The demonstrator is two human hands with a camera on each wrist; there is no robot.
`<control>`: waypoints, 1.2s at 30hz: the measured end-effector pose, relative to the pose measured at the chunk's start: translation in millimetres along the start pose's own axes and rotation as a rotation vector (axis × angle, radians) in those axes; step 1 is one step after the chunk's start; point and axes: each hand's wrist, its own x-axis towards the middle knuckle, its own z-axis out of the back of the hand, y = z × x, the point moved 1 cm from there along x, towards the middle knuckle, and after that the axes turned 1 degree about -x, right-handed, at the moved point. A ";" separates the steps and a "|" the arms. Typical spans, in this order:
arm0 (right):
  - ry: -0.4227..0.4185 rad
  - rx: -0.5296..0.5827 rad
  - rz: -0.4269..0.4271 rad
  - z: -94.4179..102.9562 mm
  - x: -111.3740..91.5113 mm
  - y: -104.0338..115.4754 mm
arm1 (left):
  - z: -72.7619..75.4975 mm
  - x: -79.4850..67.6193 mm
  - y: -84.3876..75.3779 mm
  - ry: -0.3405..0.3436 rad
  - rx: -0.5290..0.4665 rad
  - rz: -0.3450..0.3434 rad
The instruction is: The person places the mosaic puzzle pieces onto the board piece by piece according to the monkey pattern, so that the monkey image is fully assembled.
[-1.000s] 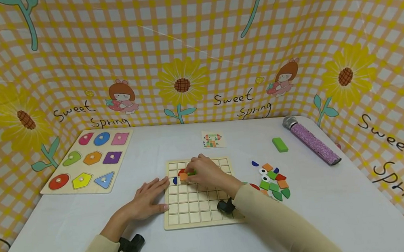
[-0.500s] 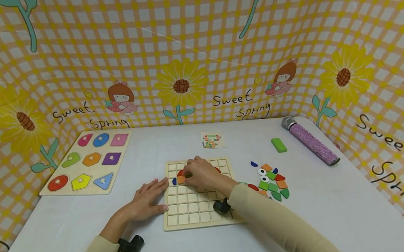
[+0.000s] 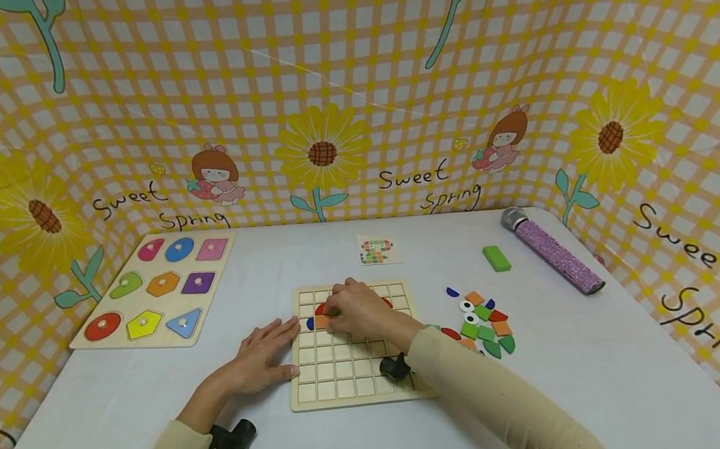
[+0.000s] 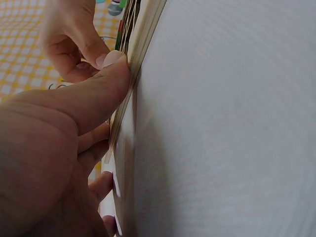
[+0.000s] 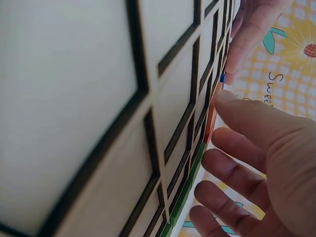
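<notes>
A wooden grid board [image 3: 344, 370] lies on the white table. My left hand [image 3: 258, 357] steadies its left edge, fingers extended; the left wrist view shows the thumb [image 4: 106, 74] against that edge. Over the upper-left cells, my right hand [image 3: 365, 311] bends down to an orange square tile [image 3: 321, 321] lying in the grid. In the right wrist view the thumb tip touches this tile [image 5: 212, 111], the other fingers loosely bent. Beside the tile is a blue half-round piece [image 3: 310, 324], above it a red piece [image 3: 320, 308]. Green pieces [image 5: 190, 182] are partly covered by the right hand.
Loose coloured tiles [image 3: 486, 331] are heaped right of the board, partly behind the right sleeve. A picture card [image 3: 379, 249] lies behind the board. Farther right are a green block [image 3: 496, 258] and a glittery microphone [image 3: 554, 253]; a knobbed shape puzzle [image 3: 164, 326] lies at left.
The right hand has lowered the orange tile from above the board into a cell beside the blue piece, and its fingers now rest there. The left hand keeps its place.
</notes>
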 end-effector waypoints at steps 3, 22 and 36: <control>-0.021 0.016 0.012 3.6 -2.2 -2.0 | 0.0 0.0 0.7 0.001 -0.003 -0.002; -0.149 0.083 -0.093 43.6 -85.6 -84.9 | 2.7 -1.7 -2.0 0.010 -0.025 -0.002; -0.052 0.077 -0.160 51.9 -151.0 -158.8 | 3.5 -1.2 -1.4 0.009 -0.028 0.001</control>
